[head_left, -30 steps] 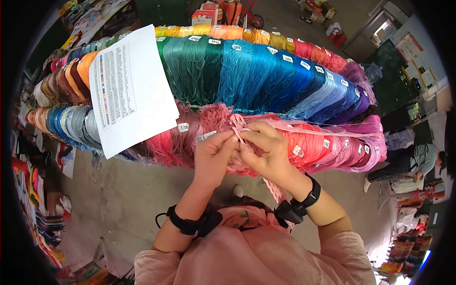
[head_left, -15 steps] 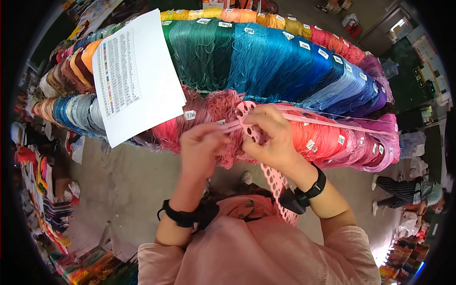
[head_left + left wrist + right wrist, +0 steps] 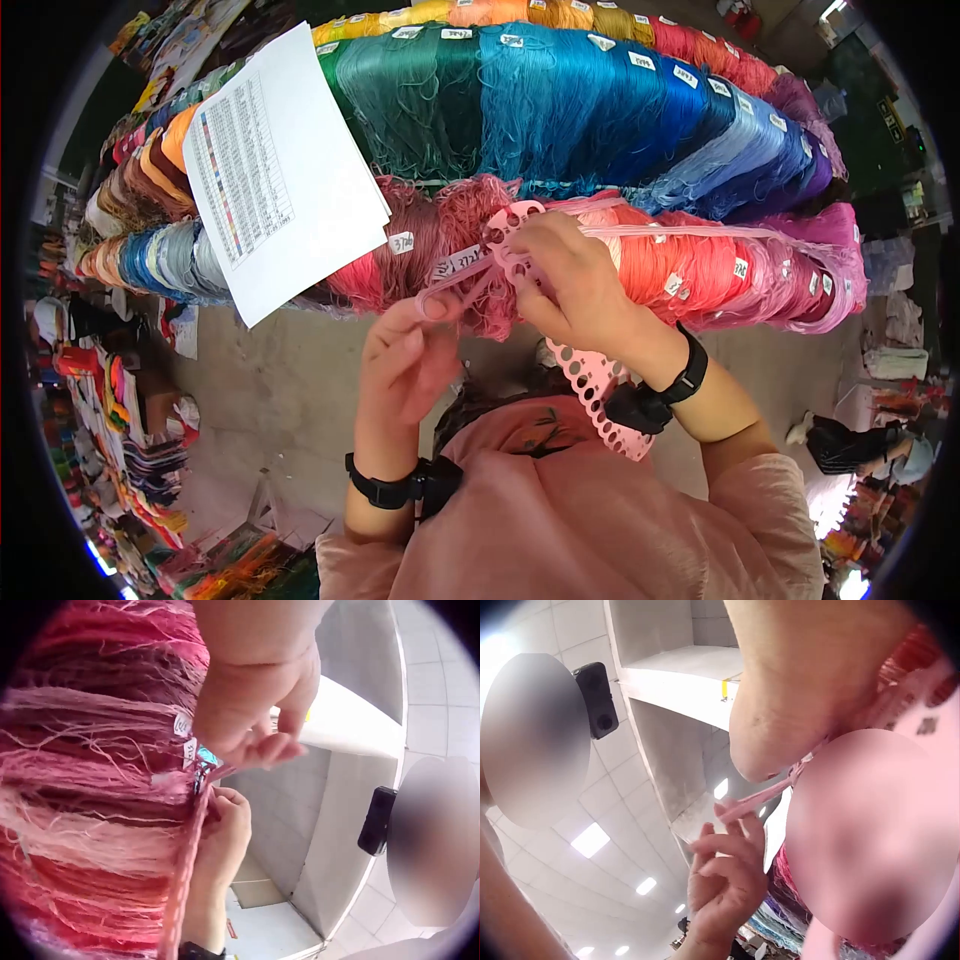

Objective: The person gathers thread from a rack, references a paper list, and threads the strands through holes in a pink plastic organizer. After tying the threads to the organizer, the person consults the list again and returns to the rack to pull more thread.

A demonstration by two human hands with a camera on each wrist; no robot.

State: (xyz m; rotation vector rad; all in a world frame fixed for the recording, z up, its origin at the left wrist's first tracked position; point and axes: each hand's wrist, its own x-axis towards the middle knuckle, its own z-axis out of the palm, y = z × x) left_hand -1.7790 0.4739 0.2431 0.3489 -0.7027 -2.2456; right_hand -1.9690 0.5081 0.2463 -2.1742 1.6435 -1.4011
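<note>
In the head view a pink strip with round holes (image 3: 590, 385) hangs from the right hand (image 3: 575, 285), which pinches its upper part near the label marked 3727. Pink threads (image 3: 480, 275) run from the strip to the left hand (image 3: 405, 355), looped at its fingertips. The right wrist view shows the left hand (image 3: 727, 885) with curled fingers holding the taut pink strand (image 3: 757, 801). In the left wrist view the right hand (image 3: 225, 836) grips by the strip, whose edge crosses the pink thread bundles (image 3: 82, 862). More pink threads (image 3: 700, 232) stretch right from the strip.
White sheets with a printed chart (image 3: 290, 190) lie over the left part of the thread rack. Labelled green and blue bundles (image 3: 560, 110) stand behind the pink ones. Another person (image 3: 865, 447) is at the far right. Colourful threads (image 3: 120, 400) hang at the left.
The left hand has moved away from the right hand, down and left, drawing the pink threads out between them. The right hand keeps its grip on the strip, which shows more of its length.
</note>
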